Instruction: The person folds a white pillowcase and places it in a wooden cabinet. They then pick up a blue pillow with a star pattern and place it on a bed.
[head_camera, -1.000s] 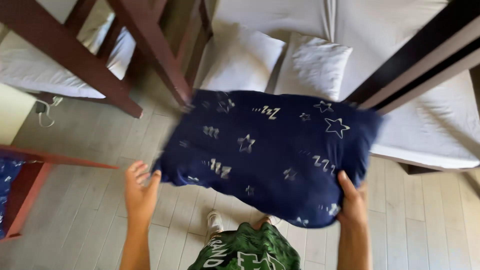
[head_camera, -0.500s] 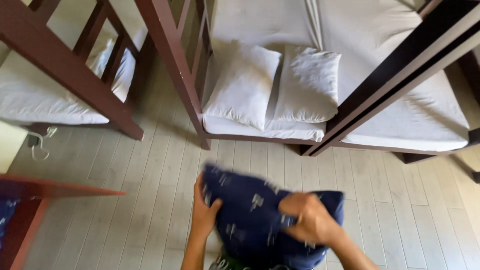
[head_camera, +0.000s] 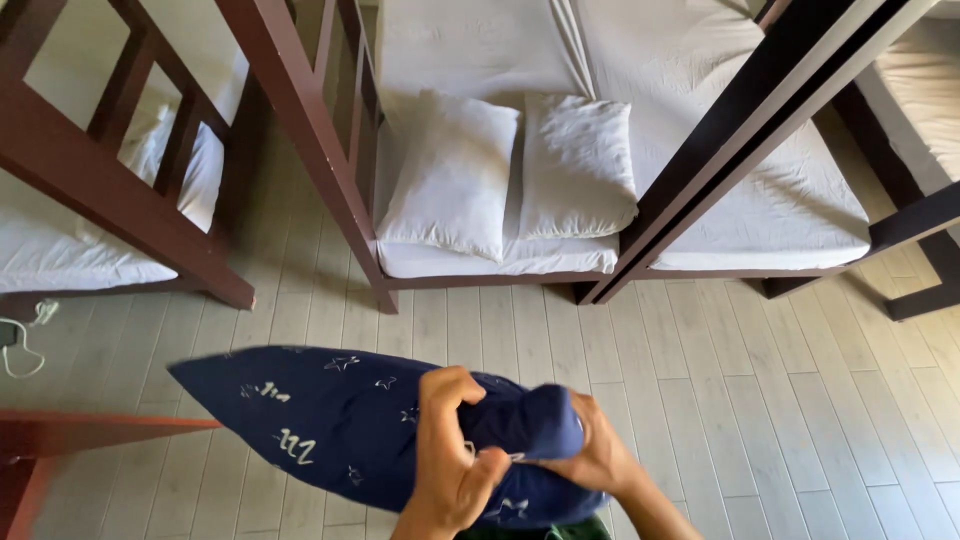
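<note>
Head view, looking down over pale plank floor (head_camera: 760, 400). Navy pillowcase (head_camera: 330, 425) with white star pattern held in the air above floor, low in frame, in front of bunk bed frame (head_camera: 300, 130). Long axis near horizontal, slightly tilted: free corner tapering and pointing left toward red-brown furniture edge (head_camera: 90, 432), gathered end at right. Left hand (head_camera: 450, 465) and right hand (head_camera: 590, 455) close together, touching, both clamped on bunched right end of fabric. Two white pillows (head_camera: 455, 175) lying side by side on white mattress (head_camera: 760, 200) beyond, well apart from pillowcase.
</note>
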